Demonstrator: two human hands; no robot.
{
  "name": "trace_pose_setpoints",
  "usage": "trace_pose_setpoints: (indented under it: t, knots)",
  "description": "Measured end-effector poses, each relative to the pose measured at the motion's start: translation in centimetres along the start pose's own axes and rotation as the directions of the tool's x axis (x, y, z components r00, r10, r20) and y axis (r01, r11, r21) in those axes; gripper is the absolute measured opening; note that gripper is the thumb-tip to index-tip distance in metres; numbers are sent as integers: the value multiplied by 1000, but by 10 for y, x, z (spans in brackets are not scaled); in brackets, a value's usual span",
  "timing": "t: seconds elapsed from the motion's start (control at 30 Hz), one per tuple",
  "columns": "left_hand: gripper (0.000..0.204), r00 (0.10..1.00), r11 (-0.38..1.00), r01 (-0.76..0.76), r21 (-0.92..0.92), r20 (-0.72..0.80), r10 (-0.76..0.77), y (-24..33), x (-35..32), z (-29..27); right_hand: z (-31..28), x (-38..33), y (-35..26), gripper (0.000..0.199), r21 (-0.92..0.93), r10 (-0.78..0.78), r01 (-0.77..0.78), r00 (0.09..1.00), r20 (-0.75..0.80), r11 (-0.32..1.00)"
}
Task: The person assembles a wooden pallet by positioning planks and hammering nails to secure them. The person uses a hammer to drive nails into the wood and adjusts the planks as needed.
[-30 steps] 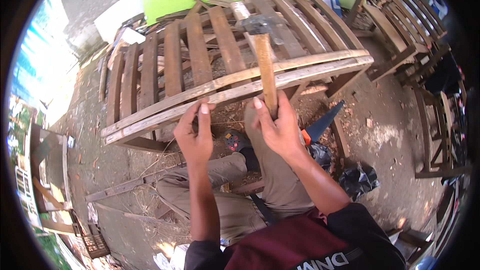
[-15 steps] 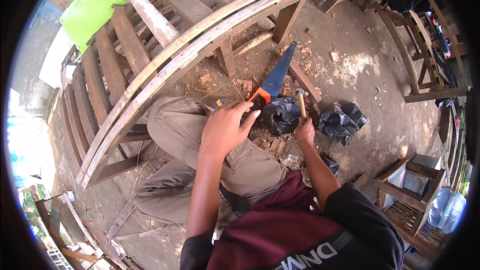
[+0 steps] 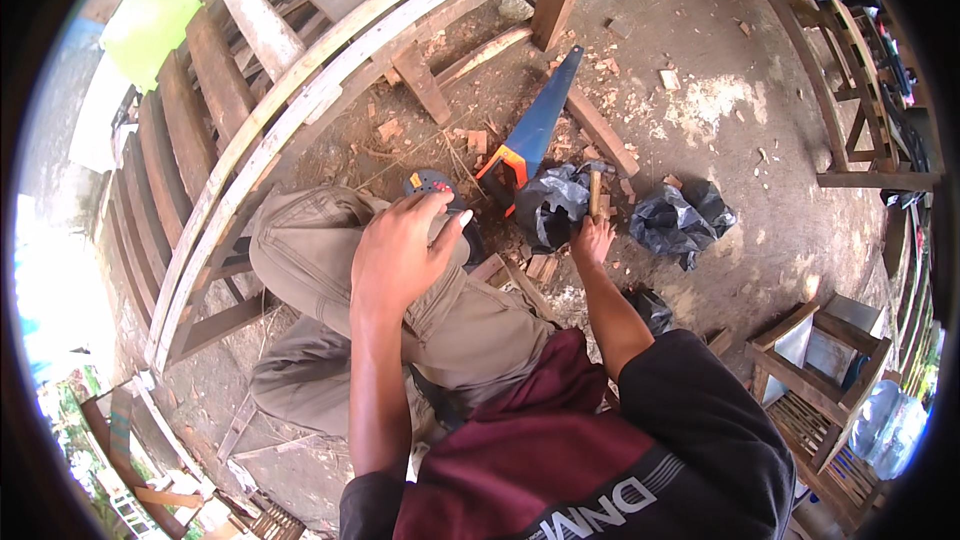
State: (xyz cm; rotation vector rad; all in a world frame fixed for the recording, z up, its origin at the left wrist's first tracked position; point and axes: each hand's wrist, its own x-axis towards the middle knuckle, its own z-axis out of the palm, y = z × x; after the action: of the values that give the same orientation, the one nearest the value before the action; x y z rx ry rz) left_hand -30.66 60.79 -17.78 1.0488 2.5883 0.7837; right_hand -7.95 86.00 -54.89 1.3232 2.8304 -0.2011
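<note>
My right hand (image 3: 594, 239) is wrapped round the wooden handle of a hammer (image 3: 595, 193). The hammer's head is hard to pick out against a crumpled black plastic bag (image 3: 548, 212) beside it. Over my bent knee hovers my left hand (image 3: 397, 245), thumb and fingers apart, with nothing visible in it. Just past its fingertips lies a dark rounded item (image 3: 428, 181) with yellow and red marks, partly covered by the hand. A handsaw (image 3: 545, 125) with a blue blade and orange-black handle rests on the ground ahead, between my two hands.
A curved slatted wooden bench (image 3: 300, 105) arches across the left. A second black plastic bag (image 3: 682, 223) lies right of the hammer. Near the saw are a wooden bar (image 3: 602, 133) and scattered wood chips. A wooden stool-like frame (image 3: 825, 350) stands at the right.
My left hand has moved left, away from the saw handle, uncovering it and the dark item. My right hand has shifted slightly left and up with the hammer, toward the nearer bag.
</note>
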Motion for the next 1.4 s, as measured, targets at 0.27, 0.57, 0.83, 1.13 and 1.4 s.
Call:
trace_pose_setpoints:
  t: [0.27,0.57,0.83,1.13,1.4]
  knots:
    - [30,999,999,45,-8,8,-45,0,0,1,3,5,0,22,18,25,-27,995,100,999]
    - [29,1000,1000,7,26,24,-7,4,0,-1,12,8,8,23,7,-8,8,1000,-7,1000]
    - [24,996,975,74,-209,67,-62,40,9,15,-74,16,13,18,477,-95,36,990,101,878]
    - [27,963,968,-145,-205,196,186,76,28,52,-323,45,-58,12,894,-637,76,728,253,442]
    - [22,980,887,-79,-455,129,154,76,16,66,-336,28,-66,12,938,-695,159,711,108,309]
